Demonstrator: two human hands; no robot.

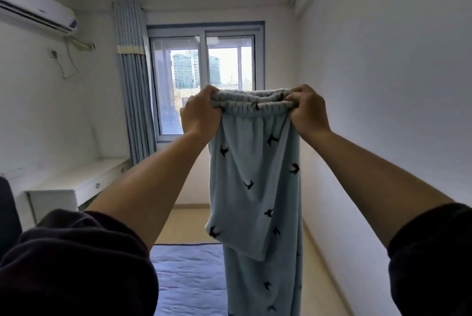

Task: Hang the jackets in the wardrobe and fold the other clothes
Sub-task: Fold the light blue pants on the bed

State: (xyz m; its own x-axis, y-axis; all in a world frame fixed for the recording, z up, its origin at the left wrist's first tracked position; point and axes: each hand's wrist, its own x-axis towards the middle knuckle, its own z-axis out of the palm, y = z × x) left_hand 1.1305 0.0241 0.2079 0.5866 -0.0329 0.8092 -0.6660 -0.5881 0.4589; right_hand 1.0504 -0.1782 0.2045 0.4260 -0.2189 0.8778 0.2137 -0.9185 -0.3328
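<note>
Head | left hand (200, 111), right hand (307, 111) grip pyjama trousers (255, 188) waistband

White walls (383, 86) all around. At 12 o'clock a window (204, 80) lets in daylight. A blue curtain (134, 80) hangs at 11 o'clock, an air conditioner (38, 11) at 10, a white desk (76, 183) at 8. Pale wood floor (189, 223) lies at 6 o'clock.

Pale blue trousers (255, 188) with black bird print; blue striped curtain (132, 80).
</note>
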